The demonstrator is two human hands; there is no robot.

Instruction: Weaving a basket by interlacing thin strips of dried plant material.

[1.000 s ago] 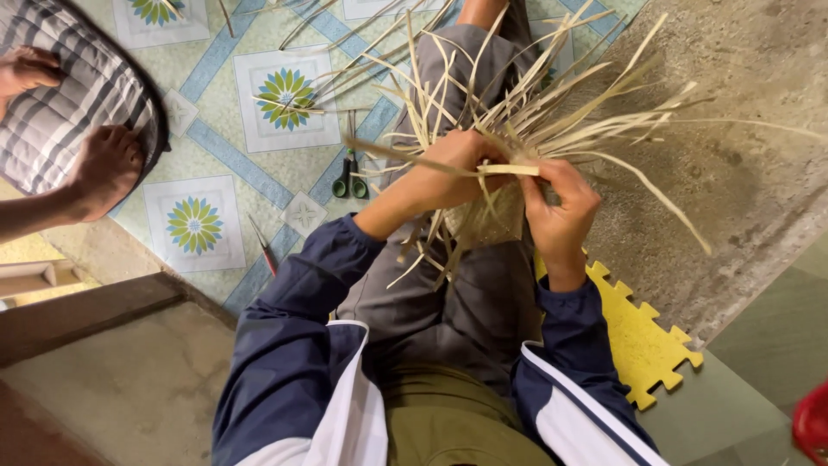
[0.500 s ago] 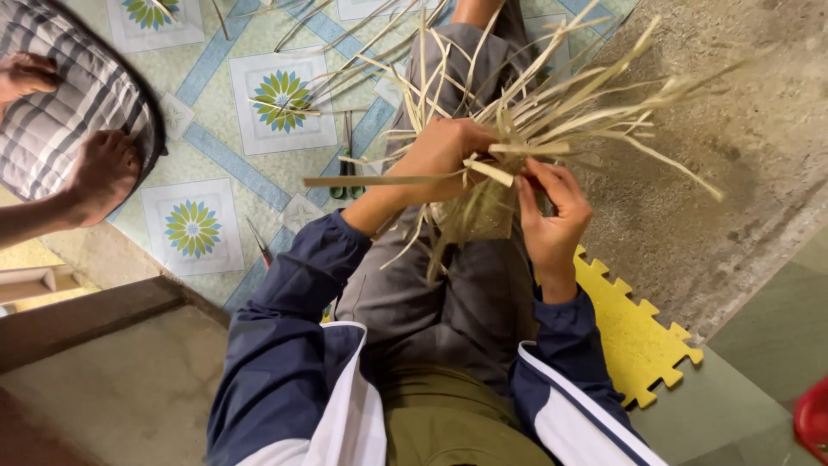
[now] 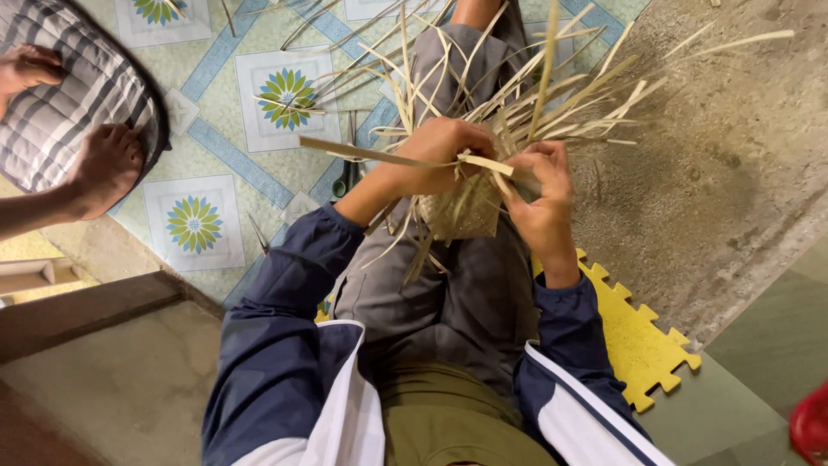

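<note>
A half-woven piece of pale bamboo strips [image 3: 470,211] rests on my grey-trousered lap, loose strip ends fanning up and to the right. My left hand [image 3: 440,155] grips the top of the weave and holds one flat strip [image 3: 371,154] that sticks out to the left. My right hand [image 3: 539,194] pinches the same strip's other end against the weave. Both sleeves are dark blue with white panels.
Green-handled scissors [image 3: 345,177] lie on the flower-patterned tiled floor [image 3: 194,224] left of my knee. A yellow foam puzzle mat [image 3: 634,341] lies under me. Another person's feet [image 3: 103,168] rest by a striped cushion [image 3: 69,103] at the upper left. Bare concrete [image 3: 733,173] spreads to the right.
The horizontal strip has slid to the right through the weave, and my right hand has risen closer to my left hand. The fan of loose strips has shifted a little.
</note>
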